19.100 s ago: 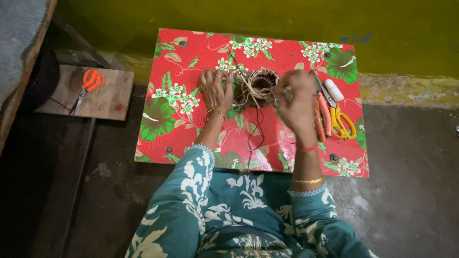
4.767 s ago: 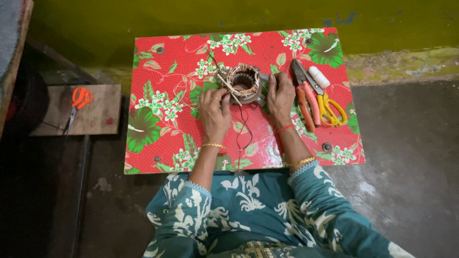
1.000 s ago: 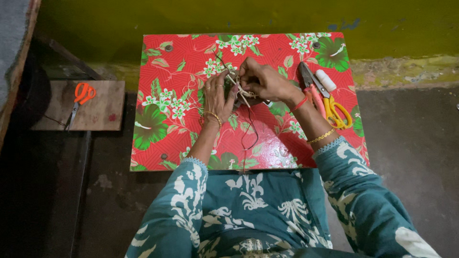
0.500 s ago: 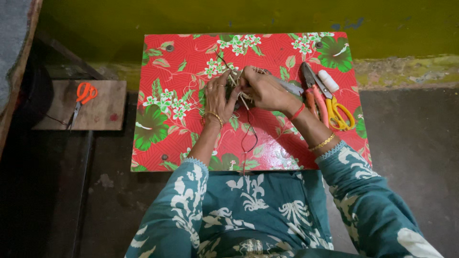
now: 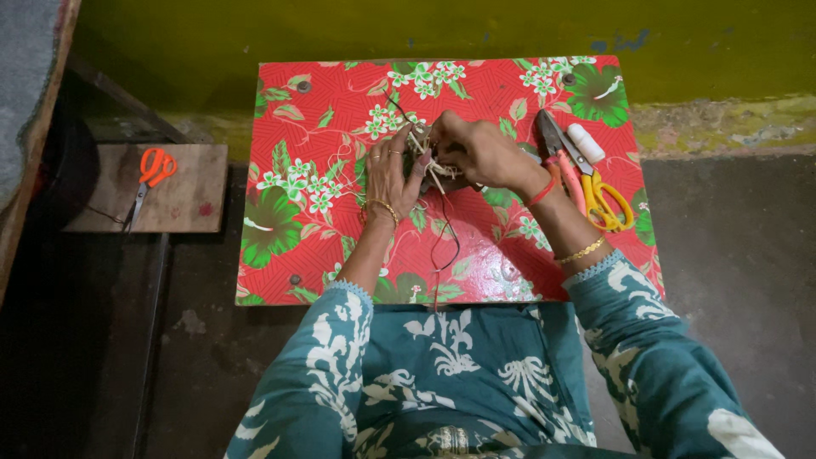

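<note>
A: Work surface and surroundings?
B: Low table (image 5: 340, 246) with a red floral cover, set on a dark floor against a green wall.

A: Workpiece position?
B: The wound coil (image 5: 435, 161) sits mid-table between both hands. Left hand (image 5: 389, 174) cups its side; right hand (image 5: 480, 153) closes over its top, pinching strands.

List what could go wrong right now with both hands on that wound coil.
The loose dark wire trails from the coil toward the table edge; it might snag on a sleeve. The left hand and right hand cover the coil, so a thin lead could be tugged unseen. The pliers lie near the right wrist.
</note>
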